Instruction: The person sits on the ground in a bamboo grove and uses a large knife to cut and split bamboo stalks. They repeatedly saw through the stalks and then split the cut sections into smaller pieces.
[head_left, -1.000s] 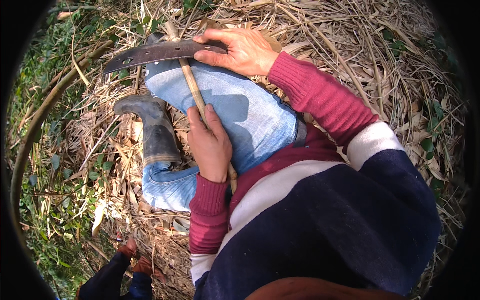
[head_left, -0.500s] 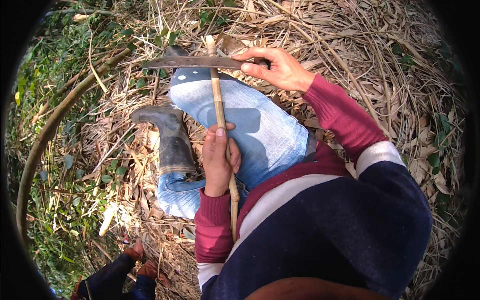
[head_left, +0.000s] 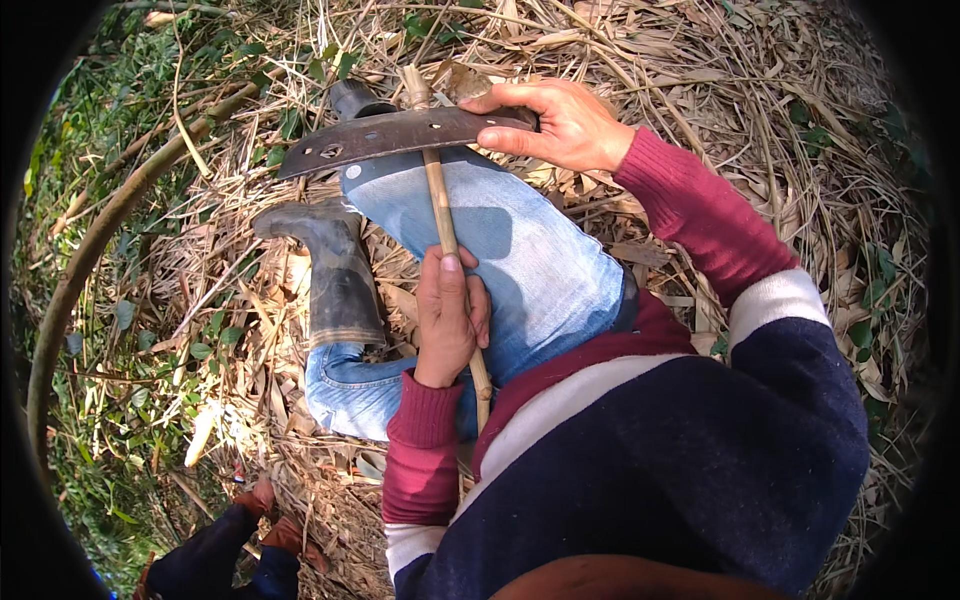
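Note:
Fingers wrapped around a thin bamboo stick, my left hand is closed over my jeans. The stick slants upward, its upper end pale and frayed. My right hand is closed on one end of a machete, thumb on the near side; its handle is hidden by the fingers. The blade is broad, dark and slightly curved, with a few holes. It lies across the stick below the frayed end, over my knee, flat face partly toward me. From this view I cannot tell if the edge bites into the stick.
My jeans-covered leg lies under the stick, with a dark rubber boot to its left. Dry leaves and stalks cover the ground. A thick curved stem arches through green plants at left. Another person's gloved hands show at lower left.
The machete has tilted from nearly edge-on so its flat face now shows, its left tip dropping lower. The stick and left hand have shifted slightly right.

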